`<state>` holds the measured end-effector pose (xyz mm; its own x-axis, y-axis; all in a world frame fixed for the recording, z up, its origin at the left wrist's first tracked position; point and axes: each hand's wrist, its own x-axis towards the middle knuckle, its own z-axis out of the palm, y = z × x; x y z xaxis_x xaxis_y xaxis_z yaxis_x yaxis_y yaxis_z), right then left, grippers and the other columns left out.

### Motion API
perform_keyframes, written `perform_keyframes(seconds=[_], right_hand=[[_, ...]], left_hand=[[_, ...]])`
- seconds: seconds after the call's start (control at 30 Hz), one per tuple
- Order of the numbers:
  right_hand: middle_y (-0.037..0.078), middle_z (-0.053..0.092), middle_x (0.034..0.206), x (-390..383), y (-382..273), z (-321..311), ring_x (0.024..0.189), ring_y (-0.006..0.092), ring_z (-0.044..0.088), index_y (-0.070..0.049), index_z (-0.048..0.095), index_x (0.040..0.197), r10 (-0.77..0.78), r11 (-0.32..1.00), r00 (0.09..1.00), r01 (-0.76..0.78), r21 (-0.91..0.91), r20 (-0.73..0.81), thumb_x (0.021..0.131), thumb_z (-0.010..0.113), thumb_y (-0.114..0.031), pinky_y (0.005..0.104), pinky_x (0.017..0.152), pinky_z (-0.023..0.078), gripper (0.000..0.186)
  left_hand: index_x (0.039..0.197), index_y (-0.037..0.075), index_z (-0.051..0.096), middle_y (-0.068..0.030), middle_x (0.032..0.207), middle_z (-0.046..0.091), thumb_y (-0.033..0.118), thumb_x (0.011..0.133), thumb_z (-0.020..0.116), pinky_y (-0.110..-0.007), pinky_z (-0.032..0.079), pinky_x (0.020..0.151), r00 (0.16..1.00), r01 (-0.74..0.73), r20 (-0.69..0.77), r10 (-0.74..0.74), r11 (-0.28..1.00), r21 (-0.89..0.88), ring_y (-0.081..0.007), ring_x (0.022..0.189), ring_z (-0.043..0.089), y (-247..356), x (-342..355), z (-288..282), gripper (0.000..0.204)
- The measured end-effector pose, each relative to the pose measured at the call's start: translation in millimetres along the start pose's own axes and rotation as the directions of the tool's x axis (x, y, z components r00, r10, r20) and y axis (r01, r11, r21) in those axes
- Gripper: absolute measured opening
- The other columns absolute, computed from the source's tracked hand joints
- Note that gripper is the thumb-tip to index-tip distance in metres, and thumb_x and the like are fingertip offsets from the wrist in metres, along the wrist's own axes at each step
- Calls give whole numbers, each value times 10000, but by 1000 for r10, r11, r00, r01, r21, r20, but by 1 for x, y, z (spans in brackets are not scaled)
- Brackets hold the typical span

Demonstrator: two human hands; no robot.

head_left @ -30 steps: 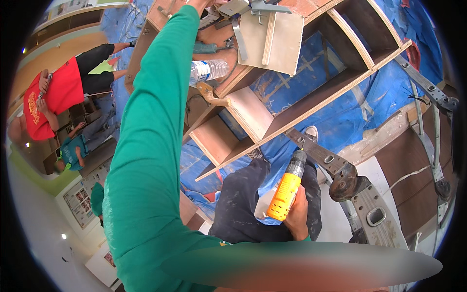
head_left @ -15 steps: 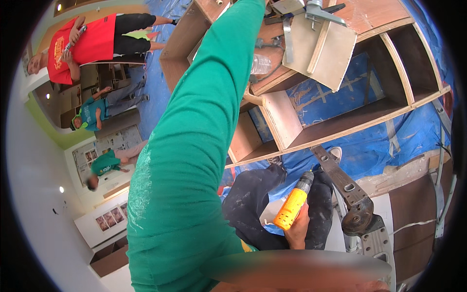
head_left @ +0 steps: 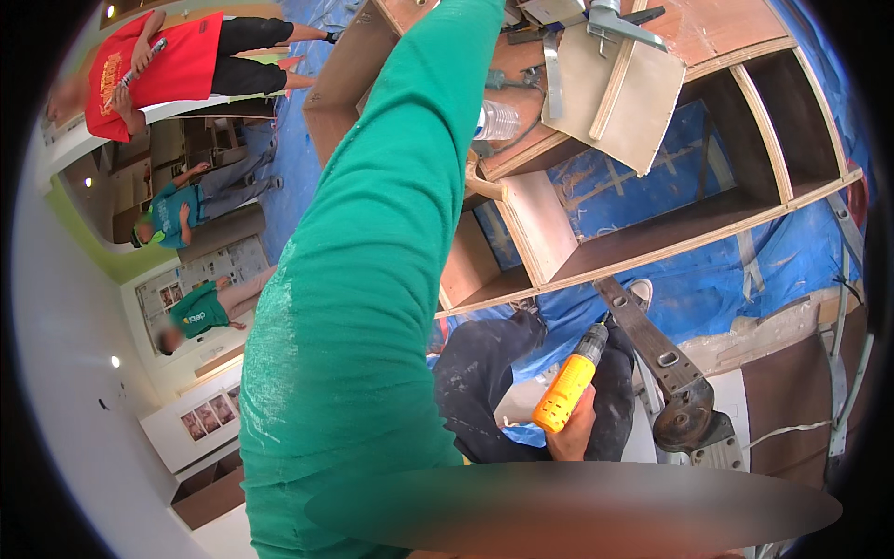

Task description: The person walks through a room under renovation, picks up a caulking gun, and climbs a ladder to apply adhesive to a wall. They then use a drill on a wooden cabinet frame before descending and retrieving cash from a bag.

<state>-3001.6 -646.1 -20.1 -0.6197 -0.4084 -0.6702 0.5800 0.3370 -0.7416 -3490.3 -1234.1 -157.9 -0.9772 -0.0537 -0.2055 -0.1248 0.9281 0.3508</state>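
Note:
My right hand (head_left: pixel 572 430) is wrapped round the grip of a yellow cordless drill (head_left: pixel 564 395). The drill is tilted, with its dark chuck (head_left: pixel 592 341) and thin bit pointing up and away from me, over my dark-trousered knee (head_left: pixel 613 401). A long green sleeve (head_left: pixel 372 252) covers my left arm, which stretches up through the middle of the view and out past the top edge. That hand lies outside the picture, so what it touches is hidden. Beside the sleeve is a clear plastic bottle (head_left: pixel 498 121).
A wooden cabinet frame (head_left: pixel 549 224) with open compartments lies on blue sheeting (head_left: pixel 689 307). On its boards rest a beige panel (head_left: pixel 643 102) and metal tools. A hinged metal ladder (head_left: pixel 684 419) stands close at right. Three people stand at left, one in a red shirt (head_left: pixel 172 70).
The drill and my right hand have shifted slightly right and upward. The green sleeve has moved a little left. The people at left have changed posture slightly.

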Motion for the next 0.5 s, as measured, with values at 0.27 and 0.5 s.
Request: perform_keyframes(seconds=[0.27, 0.5], right_hand=[[151, 671, 982, 5, 0, 5, 910, 364, 679, -44, 582, 1145, -24, 1000, 1000, 24, -1, 6, 753, 880, -150, 420, 783, 525, 504], [155, 671, 970, 7, -4, 8, 888, 373, 679, -42, 572, 1147, 0, 999, 1000, -1, -38, -19, 750, 884, -147, 424, 762, 530, 516]], left_hand=[[1124, -2, 647, -264, 1092, 713, 249, 816, 679, -463, 552, 874, 997, -50, -62, 53, 998, 44, -413, 1028, 685, -14, 14, 14, 399], [1072, 14, 715, -249, 1075, 734, 250, 780, 690, -469, 570, 865, 995, -9, -99, 13, 999, 38, -405, 1004, 707, 21, 23, 31, 376]])
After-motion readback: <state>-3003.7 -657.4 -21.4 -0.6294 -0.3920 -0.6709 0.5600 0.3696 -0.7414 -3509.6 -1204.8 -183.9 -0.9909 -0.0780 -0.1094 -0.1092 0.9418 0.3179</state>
